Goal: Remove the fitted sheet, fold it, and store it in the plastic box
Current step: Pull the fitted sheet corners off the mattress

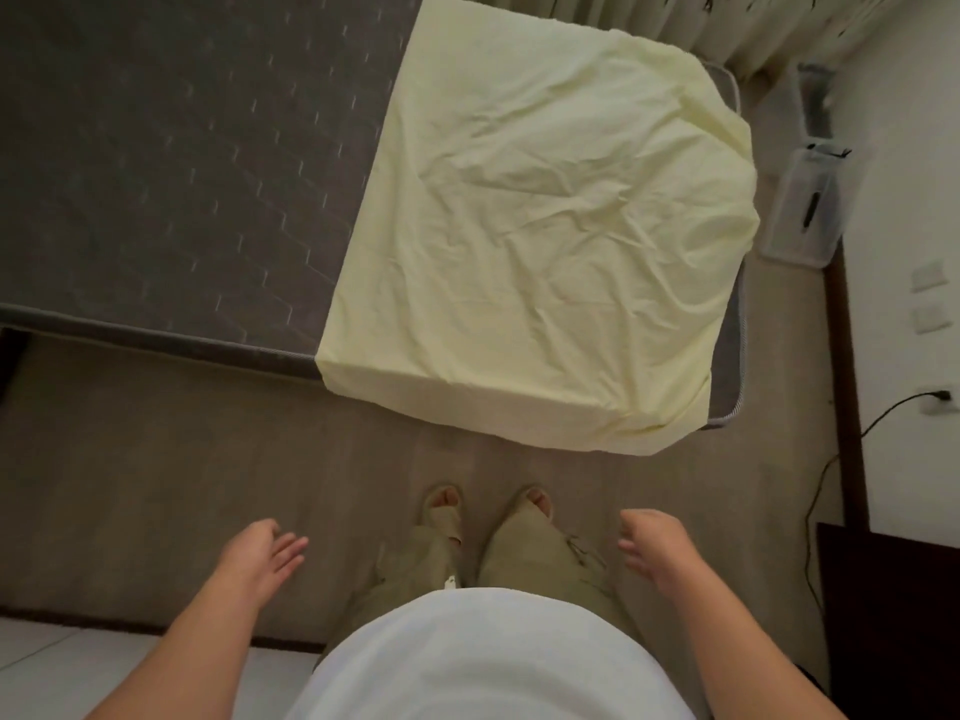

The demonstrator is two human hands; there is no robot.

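While the sheet [540,226] lies doubled on the mattress [182,163], likely for folding, left hand [260,556] and right hand [655,543] hover empty, fingers relaxed.

pale yellow fitted sheet [540,241] lies folded over the mattress end.

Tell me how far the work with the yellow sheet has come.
Done: the fitted sheet is off most of the grey mattress, lying apparently doubled over its right end. In hand: nothing; the left hand and right hand hang open, clear of the mattress. Left: fold it smaller and put it in the plastic box on the floor.
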